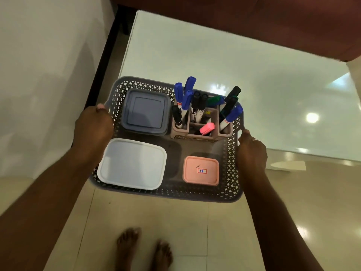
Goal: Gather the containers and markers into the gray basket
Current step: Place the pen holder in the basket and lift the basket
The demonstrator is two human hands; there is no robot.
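Observation:
The gray lattice basket (195, 194) hangs in the air over the near edge of a white glass table (214, 61). My left hand (91, 130) grips its left rim and my right hand (252, 151) grips its right rim. Inside lie a blue-gray square container (146, 112) at the back left, a white rectangular container (132, 163) at the front left and a small pink container (201, 171) with a label at the front right. At the back right stands a brown marker holder (203, 132) with several blue, black and green markers (185, 100) and a pink highlighter (207, 128).
A dark red sofa edge (273, 22) runs behind the table. A white wall (39, 65) stands at the left, with a dark table leg (103, 63) beside it. Below are beige floor tiles (195, 222) and my bare feet (144, 249).

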